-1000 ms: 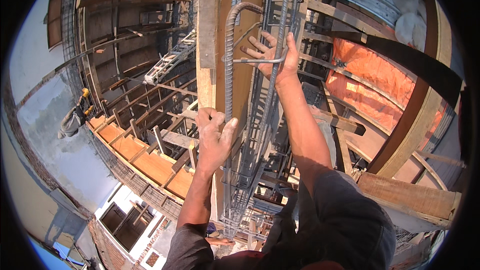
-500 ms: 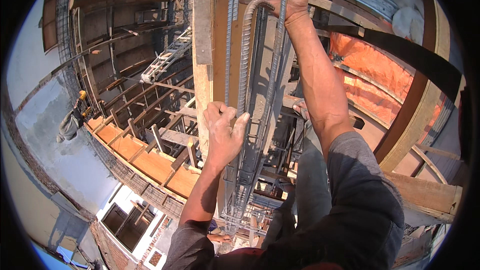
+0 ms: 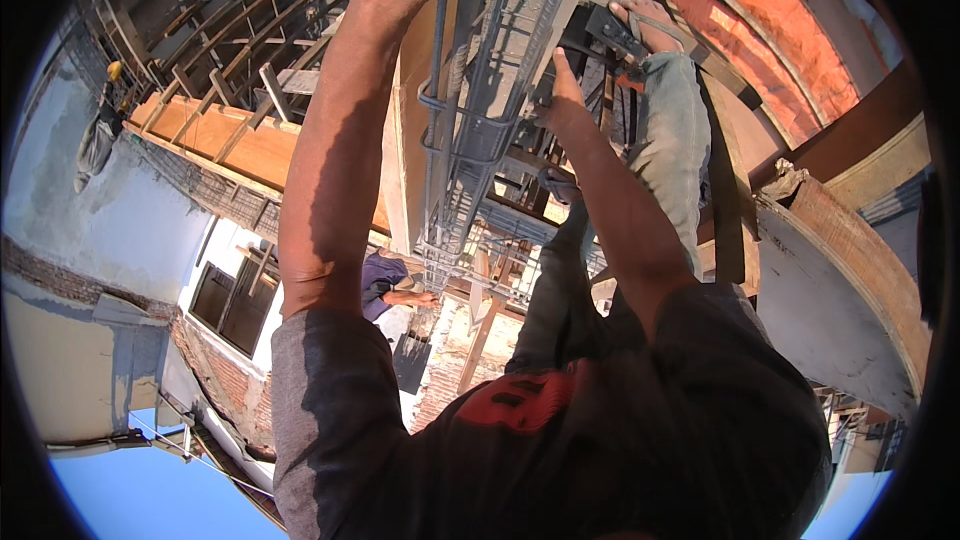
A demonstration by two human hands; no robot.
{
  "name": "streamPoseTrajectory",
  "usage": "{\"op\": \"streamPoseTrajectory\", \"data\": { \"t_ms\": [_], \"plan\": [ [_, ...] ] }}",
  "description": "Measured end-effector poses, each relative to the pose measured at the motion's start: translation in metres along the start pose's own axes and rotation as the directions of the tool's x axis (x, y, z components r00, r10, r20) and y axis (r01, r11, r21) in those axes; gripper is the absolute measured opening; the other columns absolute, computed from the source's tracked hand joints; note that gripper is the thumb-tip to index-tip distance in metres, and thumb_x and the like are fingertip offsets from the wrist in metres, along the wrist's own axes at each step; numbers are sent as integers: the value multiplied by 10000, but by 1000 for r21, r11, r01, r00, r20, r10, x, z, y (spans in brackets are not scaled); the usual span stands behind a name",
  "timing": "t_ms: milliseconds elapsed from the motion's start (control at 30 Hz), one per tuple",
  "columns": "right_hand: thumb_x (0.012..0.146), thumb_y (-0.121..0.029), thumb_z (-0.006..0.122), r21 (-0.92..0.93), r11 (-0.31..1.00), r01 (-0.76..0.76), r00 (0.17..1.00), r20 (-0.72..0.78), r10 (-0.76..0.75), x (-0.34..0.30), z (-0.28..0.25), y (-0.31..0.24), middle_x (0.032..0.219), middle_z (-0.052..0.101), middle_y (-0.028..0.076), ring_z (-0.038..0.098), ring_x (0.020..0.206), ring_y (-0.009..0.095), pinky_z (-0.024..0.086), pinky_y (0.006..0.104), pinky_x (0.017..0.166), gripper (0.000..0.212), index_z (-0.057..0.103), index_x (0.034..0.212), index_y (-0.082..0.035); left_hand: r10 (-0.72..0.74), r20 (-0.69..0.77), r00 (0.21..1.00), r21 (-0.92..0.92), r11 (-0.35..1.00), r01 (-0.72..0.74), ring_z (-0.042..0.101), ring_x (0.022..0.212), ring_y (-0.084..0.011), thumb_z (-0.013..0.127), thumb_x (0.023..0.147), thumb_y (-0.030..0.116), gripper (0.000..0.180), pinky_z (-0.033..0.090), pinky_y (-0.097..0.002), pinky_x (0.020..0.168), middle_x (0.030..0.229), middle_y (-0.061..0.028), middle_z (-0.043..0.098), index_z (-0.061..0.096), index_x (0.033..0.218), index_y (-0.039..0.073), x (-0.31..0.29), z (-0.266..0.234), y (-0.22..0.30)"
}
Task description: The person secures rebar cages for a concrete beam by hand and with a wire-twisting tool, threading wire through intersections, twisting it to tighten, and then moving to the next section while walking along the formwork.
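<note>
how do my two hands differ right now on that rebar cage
The right hand is in full view, thumb up, pressed against the side of the rebar cage. The left hand runs out of the picture's top edge; only its forearm shows, so its grip cannot be told. The left arm reaches higher and straighter; the right arm is bent, lower on the cage. Both are bare and come out of dark sleeves.

Bright low sunlight, hard shadows, sharp centre, heavy fisheye bending, black rim.
</note>
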State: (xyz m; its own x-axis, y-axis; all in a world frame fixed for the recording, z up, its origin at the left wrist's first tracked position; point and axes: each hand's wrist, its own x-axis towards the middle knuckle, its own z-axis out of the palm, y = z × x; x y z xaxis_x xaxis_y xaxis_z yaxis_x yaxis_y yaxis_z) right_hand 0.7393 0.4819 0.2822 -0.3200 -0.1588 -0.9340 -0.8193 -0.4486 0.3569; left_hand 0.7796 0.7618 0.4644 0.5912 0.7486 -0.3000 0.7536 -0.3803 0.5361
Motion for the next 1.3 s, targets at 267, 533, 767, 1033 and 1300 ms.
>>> {"op": "streamPoseTrajectory", "data": {
  "t_ms": [267, 533, 767, 1033, 1300],
  "plan": [
    [827, -795, 517, 538, 837, -94, 989, 148, 15, 65, -47, 132, 1433, 440, 197, 448, 1295, 392, 357, 619, 1058, 1005, 383, 1469, -34, -82, 125, 989, -60, 994, 90, 465, 576, -153, 617, 944, 274, 379, 409, -355, 578, 580, -62, 483, 595, 760, -56, -5, -9, 10],
    [680, -870, 580, 614, 712, -342, 620, 717, -320, 82, 49, 148, 1452, 336, 338, 368, 1352, 510, 307, 653, 1109, 1322, 155, 1482, 91, -259, 33, 965, -351, 901, 254, 509, 750, -91, 634, 962, 273, 293, 407, -245, 739, 806, 0, 590, 642, 851, 2, -13, 13, 58],
    [684, -863, 583, 566, 765, -306, 278, 822, -497, 12, 88, -56, 1407, 311, 408, 377, 1315, 542, 364, 633, 1079, 1325, 164, 1422, 155, -374, -105, 921, -223, 912, 345, 569, 852, -163, 674, 940, 387, 392, 439, -320, 831, 852, -62, 619, 700, 994, 0, -24, -6, 30],
    [777, -794, 536, 667, 738, -100, 172, 742, -648, -55, 153, -280, 1334, 379, 362, 425, 1264, 486, 394, 605, 1051, 1133, 251, 1380, 123, -234, 122, 965, -41, 970, 240, 461, 974, -213, 653, 933, 215, 257, 416, -350, 870, 947, -94, 491, 676, 977, -37, -13, -7, 33],
    [870, -724, 488, 696, 687, 211, 139, 674, -726, -75, 187, -432, 1262, 448, 315, 473, 1212, 429, 425, 577, 1024, 951, 338, 1337, 91, -60, -11, 998, 93, 994, 61, 419, 944, -252, 689, 887, 111, 203, 380, -364, 881, 955, -113, 447, 536, 845, -15, -15, 1, 20]
  ]
}}
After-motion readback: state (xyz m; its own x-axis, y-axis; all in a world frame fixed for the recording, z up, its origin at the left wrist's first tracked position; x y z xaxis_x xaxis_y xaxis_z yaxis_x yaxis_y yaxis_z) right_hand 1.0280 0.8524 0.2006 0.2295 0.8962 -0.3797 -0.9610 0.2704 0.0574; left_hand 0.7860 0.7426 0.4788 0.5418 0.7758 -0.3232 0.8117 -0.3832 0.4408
